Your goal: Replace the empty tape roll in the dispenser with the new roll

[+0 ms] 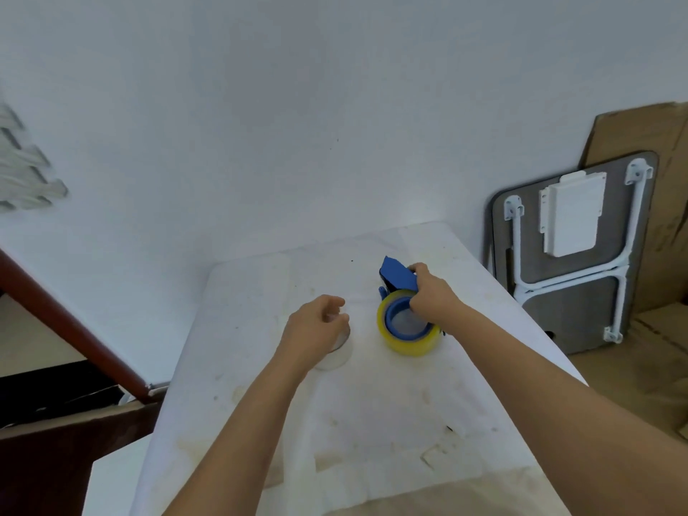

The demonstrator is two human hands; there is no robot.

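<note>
A blue tape dispenser lies on the white table, with a yellowish tape roll seated around its blue hub. My right hand grips the dispenser's blue body just above the roll. My left hand hovers to the left with its fingers curled loosely over a pale, nearly clear empty roll core that rests on the table. Whether the fingers touch the core is unclear.
The table is stained and stands against a white wall. A folded grey table with white legs and cardboard lean at the right. A dark wooden piece of furniture lies at the left.
</note>
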